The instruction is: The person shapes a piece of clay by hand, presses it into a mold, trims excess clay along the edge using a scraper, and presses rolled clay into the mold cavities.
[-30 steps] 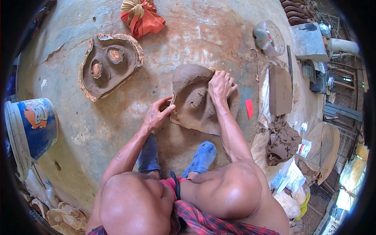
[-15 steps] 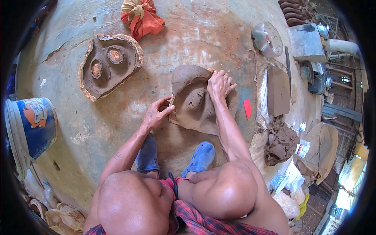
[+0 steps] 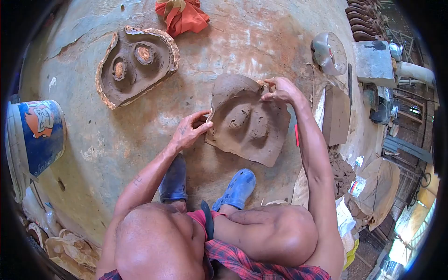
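Note:
A grey-brown clay sheet [image 3: 247, 140] lies on the floor before me, draped over a mould with two raised lumps and a curved upper rim. A little of the pale mould edge shows at its left side. My left hand [image 3: 191, 131] holds that left edge between thumb and fingers. At the upper right, my right hand [image 3: 281, 91] pinches the clay's rim, thumb on the inner side. To the upper left rests a second mould [image 3: 140, 91], lined with clay, with a rough orange-brown rim and two openings.
A blue and white bucket [image 3: 44, 135] stands at left. An orange cloth bundle [image 3: 184, 17] lies at the top. Rightward are a metal ring [image 3: 329, 53], a clay block [image 3: 337, 115], a heap of loose clay [image 3: 342, 171] and a red strip [image 3: 296, 135]. My blue clogs [image 3: 235, 189] are close below the sheet.
My right hand has moved from lying over the clay's upper right to pinching its rim, and the right arm has swung outward, uncovering the second lump. The left hand keeps its hold.

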